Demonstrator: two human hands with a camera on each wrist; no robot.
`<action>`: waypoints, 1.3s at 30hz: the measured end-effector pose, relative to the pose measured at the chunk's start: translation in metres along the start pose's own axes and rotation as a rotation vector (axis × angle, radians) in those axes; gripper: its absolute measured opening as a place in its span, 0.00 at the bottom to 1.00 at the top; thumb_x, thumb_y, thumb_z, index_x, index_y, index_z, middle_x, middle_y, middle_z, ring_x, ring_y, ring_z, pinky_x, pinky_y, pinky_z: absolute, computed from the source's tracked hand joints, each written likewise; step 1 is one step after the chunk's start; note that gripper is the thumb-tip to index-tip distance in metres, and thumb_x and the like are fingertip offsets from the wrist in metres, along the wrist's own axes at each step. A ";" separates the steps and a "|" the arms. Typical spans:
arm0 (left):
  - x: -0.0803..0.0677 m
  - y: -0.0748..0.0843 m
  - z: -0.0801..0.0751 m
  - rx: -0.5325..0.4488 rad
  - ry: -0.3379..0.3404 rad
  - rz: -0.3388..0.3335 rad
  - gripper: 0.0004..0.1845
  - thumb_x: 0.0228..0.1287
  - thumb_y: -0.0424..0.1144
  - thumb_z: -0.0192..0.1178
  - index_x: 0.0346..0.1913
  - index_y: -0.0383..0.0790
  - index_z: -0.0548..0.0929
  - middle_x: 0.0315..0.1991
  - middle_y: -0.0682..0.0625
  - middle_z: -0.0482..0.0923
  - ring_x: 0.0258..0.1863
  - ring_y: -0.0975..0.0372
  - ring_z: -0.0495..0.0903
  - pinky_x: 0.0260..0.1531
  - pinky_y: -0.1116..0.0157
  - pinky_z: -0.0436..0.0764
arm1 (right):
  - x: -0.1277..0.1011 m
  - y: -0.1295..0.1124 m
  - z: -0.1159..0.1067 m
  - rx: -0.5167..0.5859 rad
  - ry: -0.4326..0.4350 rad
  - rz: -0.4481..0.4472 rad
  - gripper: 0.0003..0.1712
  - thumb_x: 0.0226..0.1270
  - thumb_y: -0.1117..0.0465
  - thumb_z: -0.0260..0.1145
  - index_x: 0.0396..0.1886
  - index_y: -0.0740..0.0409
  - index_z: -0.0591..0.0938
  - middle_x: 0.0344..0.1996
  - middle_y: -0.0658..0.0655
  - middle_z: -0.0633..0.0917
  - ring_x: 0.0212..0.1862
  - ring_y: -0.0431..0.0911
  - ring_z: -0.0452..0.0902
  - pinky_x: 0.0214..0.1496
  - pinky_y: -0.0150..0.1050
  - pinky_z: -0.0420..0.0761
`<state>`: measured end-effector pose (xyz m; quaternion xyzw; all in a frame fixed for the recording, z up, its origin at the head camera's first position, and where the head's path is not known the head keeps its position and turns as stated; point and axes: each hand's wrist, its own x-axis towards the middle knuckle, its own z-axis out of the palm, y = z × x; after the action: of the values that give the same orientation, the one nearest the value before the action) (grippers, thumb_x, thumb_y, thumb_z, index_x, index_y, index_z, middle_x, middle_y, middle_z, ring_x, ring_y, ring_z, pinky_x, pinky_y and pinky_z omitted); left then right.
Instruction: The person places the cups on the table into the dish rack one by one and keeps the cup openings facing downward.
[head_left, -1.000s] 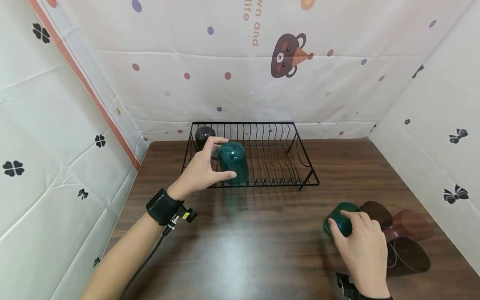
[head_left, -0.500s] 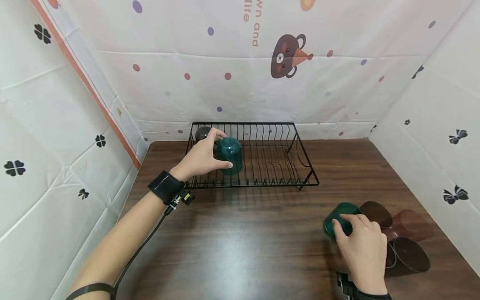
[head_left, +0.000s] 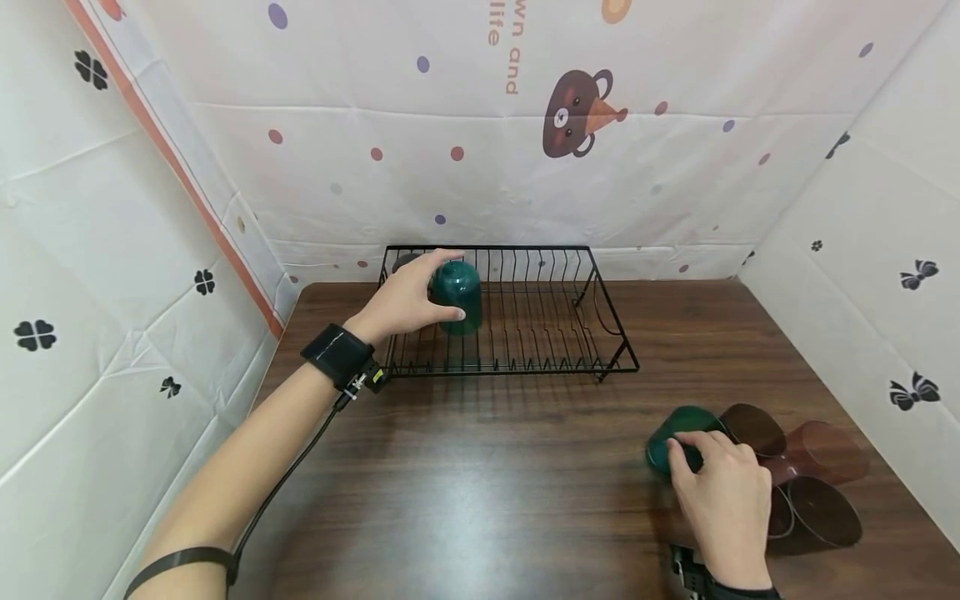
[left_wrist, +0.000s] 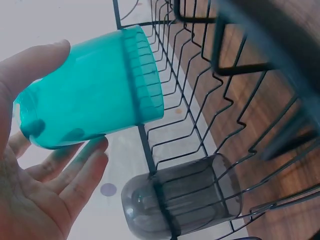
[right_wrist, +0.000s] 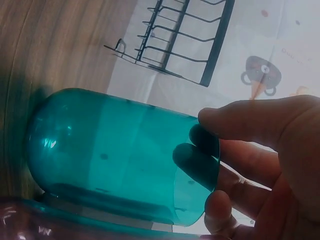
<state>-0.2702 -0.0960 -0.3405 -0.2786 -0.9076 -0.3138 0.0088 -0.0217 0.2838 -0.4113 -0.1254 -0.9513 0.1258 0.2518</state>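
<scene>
Fingers (left_wrist: 85, 181) of the left hand (head_left: 401, 302), wide-spread and curved, hold a smooth teal cup (left_wrist: 95, 90) between; I see the right hand (head_left: 723, 496) pinching a see-through, round green cup (right_wrist: 115, 155) by its rim.

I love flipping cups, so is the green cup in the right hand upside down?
No, the right hand grips the green tumbler by its open rim, and its closed end faces the wooden table.

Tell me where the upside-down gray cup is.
In the head view, the gray cup sits at the back left corner of the rack, partly hidden behind the left hand, which holds a teal cup.
</scene>
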 end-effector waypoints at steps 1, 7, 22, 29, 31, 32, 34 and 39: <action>0.002 0.000 0.000 0.003 0.001 0.002 0.46 0.58 0.53 0.74 0.77 0.62 0.62 0.70 0.48 0.71 0.65 0.51 0.74 0.59 0.44 0.78 | 0.000 0.000 0.000 -0.001 0.002 -0.003 0.08 0.62 0.60 0.74 0.35 0.62 0.90 0.34 0.64 0.89 0.33 0.60 0.76 0.30 0.55 0.69; 0.009 0.000 -0.001 -0.008 0.012 -0.005 0.42 0.57 0.51 0.75 0.73 0.59 0.67 0.65 0.48 0.75 0.62 0.52 0.76 0.58 0.46 0.80 | -0.002 0.002 -0.001 0.008 0.036 -0.059 0.07 0.60 0.60 0.75 0.33 0.60 0.91 0.31 0.63 0.89 0.29 0.58 0.74 0.27 0.52 0.67; 0.026 -0.007 -0.004 0.087 -0.004 -0.025 0.43 0.57 0.51 0.75 0.74 0.54 0.67 0.65 0.47 0.76 0.62 0.50 0.77 0.60 0.44 0.78 | -0.011 -0.012 0.006 0.093 0.048 -0.164 0.05 0.56 0.62 0.77 0.29 0.59 0.88 0.26 0.57 0.87 0.30 0.54 0.71 0.41 0.58 0.59; 0.035 -0.012 -0.003 0.142 -0.007 -0.019 0.43 0.57 0.51 0.75 0.74 0.52 0.67 0.65 0.46 0.78 0.65 0.48 0.76 0.74 0.37 0.56 | -0.014 -0.021 0.009 0.114 0.035 -0.160 0.04 0.56 0.63 0.75 0.28 0.56 0.86 0.27 0.56 0.88 0.28 0.51 0.69 0.38 0.53 0.57; 0.037 -0.015 -0.003 0.153 -0.011 -0.024 0.43 0.58 0.51 0.75 0.74 0.52 0.67 0.65 0.46 0.78 0.66 0.48 0.76 0.76 0.35 0.45 | -0.015 -0.024 0.010 0.123 0.027 -0.159 0.04 0.56 0.63 0.75 0.28 0.55 0.85 0.27 0.56 0.88 0.29 0.50 0.69 0.38 0.51 0.56; 0.038 -0.016 -0.003 0.157 -0.010 -0.026 0.42 0.57 0.50 0.75 0.74 0.52 0.67 0.65 0.46 0.79 0.66 0.48 0.76 0.76 0.34 0.42 | -0.015 -0.025 0.011 0.126 0.023 -0.160 0.04 0.56 0.63 0.75 0.27 0.55 0.85 0.27 0.55 0.88 0.29 0.50 0.69 0.38 0.51 0.56; 0.039 -0.018 -0.003 0.161 -0.010 -0.033 0.42 0.57 0.50 0.75 0.73 0.52 0.68 0.64 0.46 0.79 0.66 0.47 0.76 0.76 0.34 0.40 | -0.016 -0.027 0.012 0.133 0.015 -0.165 0.04 0.56 0.63 0.75 0.27 0.55 0.86 0.27 0.55 0.88 0.30 0.50 0.70 0.39 0.51 0.57; 0.042 -0.022 -0.002 0.199 -0.017 -0.044 0.41 0.57 0.50 0.75 0.72 0.53 0.68 0.63 0.45 0.81 0.65 0.47 0.77 0.76 0.33 0.39 | -0.017 -0.032 0.014 0.154 0.000 -0.194 0.04 0.56 0.63 0.75 0.26 0.54 0.85 0.27 0.53 0.88 0.31 0.50 0.71 0.40 0.51 0.58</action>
<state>-0.3170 -0.0908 -0.3435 -0.2589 -0.9403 -0.2199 0.0216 -0.0206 0.2463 -0.4209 -0.0130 -0.9465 0.1736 0.2716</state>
